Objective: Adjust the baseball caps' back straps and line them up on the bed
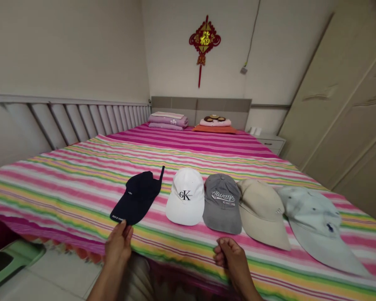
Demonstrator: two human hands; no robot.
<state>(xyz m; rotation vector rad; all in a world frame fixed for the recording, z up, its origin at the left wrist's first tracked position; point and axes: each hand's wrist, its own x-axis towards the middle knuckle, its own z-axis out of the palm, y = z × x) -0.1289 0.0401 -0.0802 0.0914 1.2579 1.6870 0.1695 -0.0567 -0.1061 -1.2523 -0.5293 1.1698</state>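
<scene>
My left hand (pixel 119 244) pinches the brim of a dark navy baseball cap (pixel 139 196), thumb on top, at the cap's front edge. The cap lies tilted on the bed, its strap sticking up at the back. To its right, a white baseball cap (pixel 185 196) with black letters lies brim forward. Beside that rests a grey cap (pixel 222 202) with white script, then a beige cap (pixel 263 213) and a pale mint cap (pixel 316 225) with a small dark emblem. My right hand (pixel 230 257) hovers in front of the grey cap, fingers curled in and apparently holding nothing.
A striped bedspread (pixel 81 179) covers the bed, with folded purple bedding (pixel 169 121) and an orange pillow (pixel 214 128) at the headboard (pixel 175 104). A railing (pixel 72 121) runs along the left. A green stool (pixel 15 261) stands on the tiled floor at lower left.
</scene>
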